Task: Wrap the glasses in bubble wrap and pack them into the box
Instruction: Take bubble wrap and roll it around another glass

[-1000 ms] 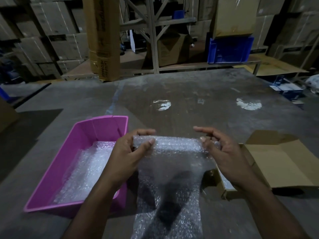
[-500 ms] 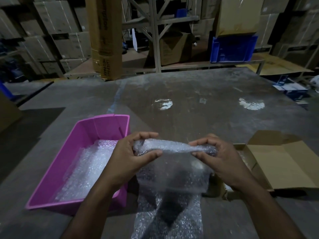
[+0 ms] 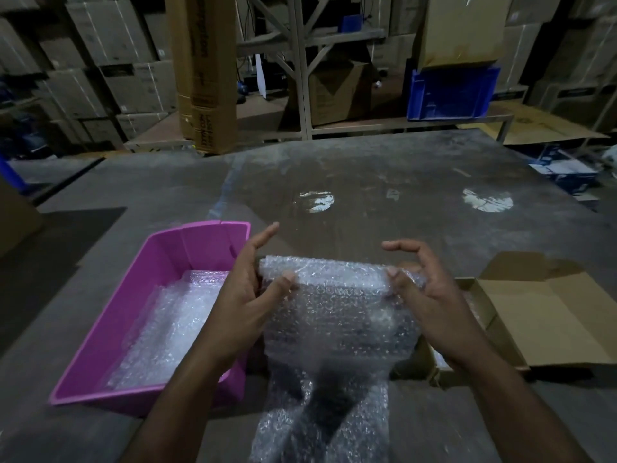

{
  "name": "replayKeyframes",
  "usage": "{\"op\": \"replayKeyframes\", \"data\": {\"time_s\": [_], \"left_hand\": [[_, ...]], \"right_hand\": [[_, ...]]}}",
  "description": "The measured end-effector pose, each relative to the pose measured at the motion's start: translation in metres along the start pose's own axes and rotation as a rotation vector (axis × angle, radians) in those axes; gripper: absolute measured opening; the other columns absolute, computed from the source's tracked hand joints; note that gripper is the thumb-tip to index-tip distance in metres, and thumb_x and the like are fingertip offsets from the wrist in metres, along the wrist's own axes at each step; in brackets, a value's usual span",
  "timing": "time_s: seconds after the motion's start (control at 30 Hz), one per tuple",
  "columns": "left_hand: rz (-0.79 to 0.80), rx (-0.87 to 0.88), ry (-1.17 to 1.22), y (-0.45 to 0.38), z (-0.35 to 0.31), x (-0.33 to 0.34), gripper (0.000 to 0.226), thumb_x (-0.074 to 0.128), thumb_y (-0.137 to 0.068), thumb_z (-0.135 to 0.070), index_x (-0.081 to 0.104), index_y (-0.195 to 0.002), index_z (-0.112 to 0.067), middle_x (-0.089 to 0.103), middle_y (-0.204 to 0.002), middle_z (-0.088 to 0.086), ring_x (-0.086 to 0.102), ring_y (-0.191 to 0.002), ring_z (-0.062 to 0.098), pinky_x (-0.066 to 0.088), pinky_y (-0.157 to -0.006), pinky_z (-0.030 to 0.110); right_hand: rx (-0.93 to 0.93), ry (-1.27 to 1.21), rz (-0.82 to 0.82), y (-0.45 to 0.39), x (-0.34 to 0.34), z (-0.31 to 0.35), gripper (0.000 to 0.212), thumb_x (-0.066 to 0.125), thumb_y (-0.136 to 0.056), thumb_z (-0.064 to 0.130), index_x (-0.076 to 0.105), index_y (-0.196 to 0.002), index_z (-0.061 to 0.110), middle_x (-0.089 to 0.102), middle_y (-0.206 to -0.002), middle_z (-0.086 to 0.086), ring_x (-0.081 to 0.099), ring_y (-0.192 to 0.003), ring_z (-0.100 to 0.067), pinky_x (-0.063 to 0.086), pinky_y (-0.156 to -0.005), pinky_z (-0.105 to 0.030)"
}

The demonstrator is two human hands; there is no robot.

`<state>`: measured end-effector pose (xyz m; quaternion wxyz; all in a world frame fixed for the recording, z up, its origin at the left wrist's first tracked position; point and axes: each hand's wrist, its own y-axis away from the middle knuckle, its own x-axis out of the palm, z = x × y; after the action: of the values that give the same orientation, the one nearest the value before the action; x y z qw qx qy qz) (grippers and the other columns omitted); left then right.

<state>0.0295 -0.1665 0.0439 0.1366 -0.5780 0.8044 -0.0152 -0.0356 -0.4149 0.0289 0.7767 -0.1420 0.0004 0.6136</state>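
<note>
Plainly mid-wrap: both hands, left [image 3: 240,305] and right [image 3: 430,295], pinch the rolled top of the clear bubble-wrap sheet [image 3: 337,315] over the grey counter's [image 3: 367,182] near edge, between pink plastic tub [image 3: 110,329] and open cardboard box [image 3: 547,315]. Any glass inside is unclear. Next comes rolling further, then tucking the ends.

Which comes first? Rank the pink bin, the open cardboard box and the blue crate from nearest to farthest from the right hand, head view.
From the right hand:
1. Open cardboard box, just beside it on the right.
2. Pink bin, across on the left, past the left hand.
3. Blue crate, far back on the shelf.
</note>
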Motion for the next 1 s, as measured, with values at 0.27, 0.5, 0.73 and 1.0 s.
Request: {"op": "replayKeyframes", "data": {"time_s": [0.27, 0.5, 0.73, 1.0], "left_hand": [[-0.053, 0.045, 0.061, 0.001, -0.003, 0.005, 0.031, 0.052, -0.102, -0.005, 0.077, -0.109, -0.023, 0.076, -0.11, -0.005, 0.067, -0.101, 0.008, 0.046, -0.089, 0.019], [0.027, 0.008, -0.058, 0.001, 0.001, 0.0, 0.04, 0.087, -0.072, -0.017, 0.073, -0.109, -0.023, 0.074, -0.117, -0.01, 0.071, -0.105, 0.008, 0.059, -0.086, 0.029], [-0.079, 0.1, -0.182, -0.005, 0.005, -0.002, 0.014, 0.081, -0.079, -0.029, 0.077, -0.087, -0.019, 0.067, -0.102, -0.006, 0.066, -0.099, 0.013, 0.057, -0.085, 0.034], [-0.063, 0.078, -0.157, -0.003, 0.002, -0.002, 0.031, 0.059, -0.101, -0.022, 0.068, -0.125, -0.039, 0.072, -0.108, -0.013, 0.065, -0.093, 0.006, 0.052, -0.087, 0.017]], "right_hand": [[0.023, -0.092, 0.092, -0.002, 0.001, 0.001, 0.016, 0.061, -0.097, 0.016, 0.075, -0.099, 0.024, 0.073, -0.111, 0.014, 0.066, -0.103, -0.005, 0.052, -0.083, -0.027], [-0.012, 0.128, 0.051, -0.001, 0.0, -0.002, 0.026, 0.082, -0.079, 0.027, 0.072, -0.102, 0.034, 0.069, -0.113, 0.027, 0.059, -0.113, 0.01, 0.044, -0.103, -0.027], [-0.128, 0.243, 0.011, -0.007, -0.003, -0.008, 0.019, 0.067, -0.083, 0.044, 0.074, -0.09, 0.028, 0.059, -0.098, 0.013, 0.06, -0.102, -0.006, 0.043, -0.086, -0.017], [-0.082, 0.129, 0.038, -0.004, -0.003, -0.008, 0.025, 0.057, -0.1, 0.012, 0.069, -0.106, 0.033, 0.067, -0.109, 0.024, 0.06, -0.109, 0.004, 0.05, -0.081, -0.011]]}}
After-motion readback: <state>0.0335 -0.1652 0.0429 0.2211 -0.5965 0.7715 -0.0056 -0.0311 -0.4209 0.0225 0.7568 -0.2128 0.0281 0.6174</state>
